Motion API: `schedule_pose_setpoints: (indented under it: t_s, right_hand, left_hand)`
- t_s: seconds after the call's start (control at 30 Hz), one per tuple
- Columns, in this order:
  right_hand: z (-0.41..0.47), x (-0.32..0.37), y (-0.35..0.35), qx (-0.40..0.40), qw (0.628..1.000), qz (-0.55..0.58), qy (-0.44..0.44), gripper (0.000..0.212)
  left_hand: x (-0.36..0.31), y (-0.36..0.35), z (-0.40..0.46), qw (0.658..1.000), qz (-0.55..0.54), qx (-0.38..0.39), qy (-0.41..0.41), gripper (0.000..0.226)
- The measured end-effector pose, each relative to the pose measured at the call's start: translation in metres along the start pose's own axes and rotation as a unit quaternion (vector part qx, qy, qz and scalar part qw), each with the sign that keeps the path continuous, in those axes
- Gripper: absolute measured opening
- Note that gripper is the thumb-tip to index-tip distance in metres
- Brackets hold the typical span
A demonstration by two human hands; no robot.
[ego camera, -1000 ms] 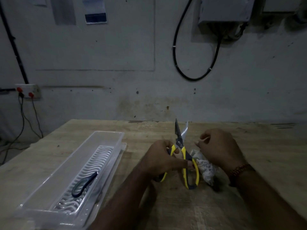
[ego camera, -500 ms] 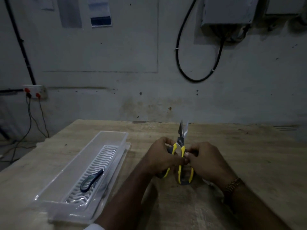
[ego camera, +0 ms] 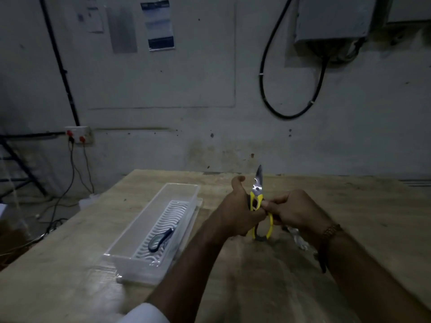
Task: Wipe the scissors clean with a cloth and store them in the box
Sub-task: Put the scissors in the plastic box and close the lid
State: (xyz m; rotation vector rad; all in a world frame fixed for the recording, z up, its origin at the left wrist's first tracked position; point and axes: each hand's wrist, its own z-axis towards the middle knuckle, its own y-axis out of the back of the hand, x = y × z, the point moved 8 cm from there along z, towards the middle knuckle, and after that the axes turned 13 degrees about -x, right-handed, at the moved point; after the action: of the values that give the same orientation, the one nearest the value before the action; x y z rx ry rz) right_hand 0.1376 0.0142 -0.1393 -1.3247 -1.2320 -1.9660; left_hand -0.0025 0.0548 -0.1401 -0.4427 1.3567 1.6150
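The scissors [ego camera: 258, 201] stand nearly upright above the wooden table [ego camera: 349, 206], shiny blades closed and pointing up, yellow-and-grey handles hanging below. The left hand [ego camera: 238, 213] has its fingers clenched round one handle, thumb raised, and the right hand [ego camera: 293, 213] grasps the other handle, with a pale cloth [ego camera: 299, 238] partly visible beneath it. The clear plastic box [ego camera: 154, 231] lies to the left, holding a dark-handled tool [ego camera: 161, 237].
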Motion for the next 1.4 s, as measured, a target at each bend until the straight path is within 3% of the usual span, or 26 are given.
schedule_pose_setpoints:
  t_s: [0.13,0.23,0.3,0.47,0.53,0.63,0.77,0.9,1.03,1.17,1.3,1.4]
  right_hand:
    - [-0.017,0.02,-0.02,0.047,0.992,0.103,-0.054,0.02]
    - [-0.031,0.044,-0.048,0.068,0.986,0.135,-0.064,0.023]
    - [-0.043,0.059,-0.071,0.087,0.983,0.146,-0.072,0.021]
    - [-0.063,0.092,-0.127,0.114,0.992,0.053,-0.03,0.025]
    - [-0.066,0.101,-0.147,0.102,0.993,-0.05,0.027,0.033]
    - [-0.072,0.114,-0.159,0.029,0.975,-0.196,0.105,0.045]
    - [-0.082,0.123,-0.167,-0.005,0.967,-0.214,0.138,0.034]
    - [-0.09,0.123,-0.175,-0.027,0.956,-0.23,0.178,0.024]
    - [-0.097,0.136,-0.16,-0.09,0.945,-0.213,0.231,0.023]
    - [-0.081,0.119,-0.127,-0.12,0.963,-0.193,0.144,0.031]
    - [-0.09,0.08,-0.144,-0.02,0.951,-0.295,0.093,0.039]
    - [-0.103,0.062,-0.166,0.026,0.95,-0.304,0.072,0.043]
  left_hand:
    - [0.002,0.042,-0.006,0.998,-0.03,0.009,0.057,0.102]
    - [0.01,0.09,-0.006,0.994,-0.015,-0.014,0.108,0.079]
    - [0.012,0.129,-0.006,0.992,0.039,-0.061,0.102,0.054]
    - [0.064,0.214,-0.018,0.934,0.244,-0.201,0.165,0.046]
    - [0.093,0.224,-0.025,0.908,0.32,-0.177,0.206,0.041]
    - [0.116,0.216,-0.04,0.889,0.378,-0.081,0.248,0.04]
    - [0.138,0.207,-0.053,0.9,0.294,-0.056,0.317,0.036]
    - [0.151,0.207,-0.051,0.913,0.254,-0.074,0.31,0.033]
    - [0.149,0.208,-0.043,0.91,0.315,-0.095,0.252,0.046]
    - [0.143,0.212,-0.038,0.904,0.357,-0.096,0.214,0.045]
    - [0.137,0.233,-0.031,0.907,0.351,-0.114,0.2,0.042]
    - [0.133,0.25,-0.029,0.913,0.331,-0.14,0.194,0.036]
